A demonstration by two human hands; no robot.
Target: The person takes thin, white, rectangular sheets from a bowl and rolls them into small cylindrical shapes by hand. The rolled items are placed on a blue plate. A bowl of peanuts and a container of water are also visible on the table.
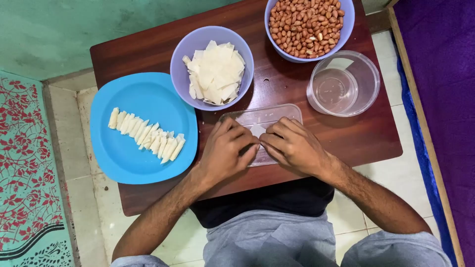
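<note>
My left hand and my right hand meet over a clear plastic lid on the small brown table. Together their fingertips pinch a small white dough piece, mostly hidden by the fingers. Just beyond the hands stands a lilac bowl heaped with flat white dough pieces. Left of my left hand a blue plate carries a slanted row of several rolled white pieces.
A second lilac bowl of peanuts stands at the table's far right. A clear round container sits next to it, nearer me. A patterned mat lies on the floor at left, purple fabric at right.
</note>
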